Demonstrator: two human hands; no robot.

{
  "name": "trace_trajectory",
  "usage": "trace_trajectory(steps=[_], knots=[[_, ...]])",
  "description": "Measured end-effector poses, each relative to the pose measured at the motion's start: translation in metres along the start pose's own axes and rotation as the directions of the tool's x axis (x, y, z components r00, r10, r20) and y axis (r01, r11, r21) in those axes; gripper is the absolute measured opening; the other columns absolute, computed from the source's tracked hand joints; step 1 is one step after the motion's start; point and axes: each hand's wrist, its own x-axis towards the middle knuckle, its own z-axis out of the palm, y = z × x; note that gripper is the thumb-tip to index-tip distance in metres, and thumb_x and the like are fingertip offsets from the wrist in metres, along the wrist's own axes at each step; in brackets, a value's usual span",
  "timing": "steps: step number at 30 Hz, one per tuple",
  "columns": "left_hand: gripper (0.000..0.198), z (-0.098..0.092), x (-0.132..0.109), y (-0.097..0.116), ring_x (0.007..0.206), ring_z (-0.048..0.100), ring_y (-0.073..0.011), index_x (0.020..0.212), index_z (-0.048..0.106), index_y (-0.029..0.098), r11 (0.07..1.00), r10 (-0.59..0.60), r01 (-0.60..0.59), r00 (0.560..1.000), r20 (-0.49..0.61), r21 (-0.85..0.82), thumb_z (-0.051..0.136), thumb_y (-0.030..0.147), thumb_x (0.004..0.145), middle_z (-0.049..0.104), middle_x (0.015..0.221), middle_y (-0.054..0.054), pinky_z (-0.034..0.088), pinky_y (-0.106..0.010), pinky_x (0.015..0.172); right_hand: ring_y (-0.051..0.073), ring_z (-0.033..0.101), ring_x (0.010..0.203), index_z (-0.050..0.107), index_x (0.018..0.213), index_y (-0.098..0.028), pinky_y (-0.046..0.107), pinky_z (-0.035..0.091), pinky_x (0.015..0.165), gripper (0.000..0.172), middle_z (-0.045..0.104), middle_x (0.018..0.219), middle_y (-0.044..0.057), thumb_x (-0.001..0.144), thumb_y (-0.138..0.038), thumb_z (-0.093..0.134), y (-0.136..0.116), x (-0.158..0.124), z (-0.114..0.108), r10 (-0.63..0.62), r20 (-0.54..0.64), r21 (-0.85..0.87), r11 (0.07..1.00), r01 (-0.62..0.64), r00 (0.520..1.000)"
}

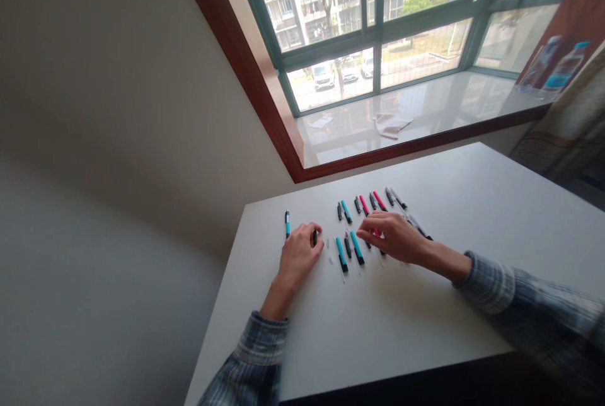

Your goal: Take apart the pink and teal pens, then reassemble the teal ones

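Between the thumb and fingers of my left hand [300, 251] is a black pen part [314, 237], held above the left side of the white table [378, 330]. Just beyond that hand lies a teal and black pen [287, 223]. My right hand [394, 234] reaches over rows of pen parts, its fingers drawn together; whether something small is in them I cannot make out. Close to its fingertips are a teal barrel [357, 248], a black pen part [348, 246] and another teal barrel [341, 255]. Pink parts lie partly hidden under the right hand.
Farther back are a teal barrel [346, 210], a pink barrel [379, 200] and several black clip parts. Thin white refills lie among them. Behind the table, a window sill [439, 103] holds a cloth [392, 125] and a bottle [564, 69]. A wall borders the left.
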Motion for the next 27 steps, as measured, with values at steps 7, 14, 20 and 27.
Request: trace_trajectory(steps=[7, 14, 20, 27], knots=[[0.012, 0.000, 0.000, 0.000, 0.082, 0.064, -0.0221, 0.099, 0.070, 0.024, 1.000, 0.015, -0.015, 1.000, 0.004, -0.016, 0.063, 0.024, 0.089, 0.069, 0.091, -0.005, 0.049, -0.033, 0.076, 0.016, 0.058, 0.066, 0.068, 0.083, -0.018, 0.027, 0.042, 0.061, 0.036, 0.068, 0.076, 0.006, 0.106, -0.040, 0.052, 0.001, 0.000, 0.001, -0.005, 0.009, -0.009, 1.000, 0.005, 1.000], [0.016, -0.005, 0.002, 0.006, 0.089, 0.063, -0.0229, 0.105, 0.071, 0.024, 0.997, 0.043, -0.045, 0.998, -0.038, -0.060, 0.061, 0.026, 0.093, 0.067, 0.096, -0.005, 0.050, -0.038, 0.088, 0.016, 0.058, 0.066, 0.068, 0.083, -0.018, 0.027, 0.042, 0.061, 0.035, 0.068, 0.076, 0.005, 0.106, -0.040, 0.053, 0.001, 0.000, 0.001, -0.002, 0.004, -0.006, 1.000, 0.002, 1.000], [0.059, -0.017, 0.001, 0.014, 0.111, 0.059, -0.0277, 0.141, 0.057, 0.028, 0.934, 0.312, -0.300, 0.950, 0.030, -0.193, 0.076, 0.041, 0.087, 0.066, 0.120, -0.008, 0.047, -0.045, 0.102, 0.016, 0.058, 0.066, 0.068, 0.083, -0.018, 0.028, 0.042, 0.062, 0.035, 0.069, 0.077, 0.006, 0.106, -0.040, 0.053, -0.001, 0.001, -0.001, -0.005, -0.007, -0.001, 1.000, 0.005, 1.000], [0.099, -0.018, -0.002, 0.016, 0.120, 0.055, -0.0316, 0.156, 0.042, 0.034, 0.911, 0.398, -0.364, 0.898, 0.186, -0.194, 0.087, 0.057, 0.071, 0.063, 0.133, -0.010, 0.042, -0.051, 0.111, 0.016, 0.055, 0.064, 0.067, 0.081, -0.018, 0.027, 0.040, 0.061, 0.036, 0.066, 0.073, 0.005, 0.106, -0.040, 0.053, -0.002, 0.001, -0.002, -0.019, -0.019, -0.007, 1.000, 0.019, 1.000]])
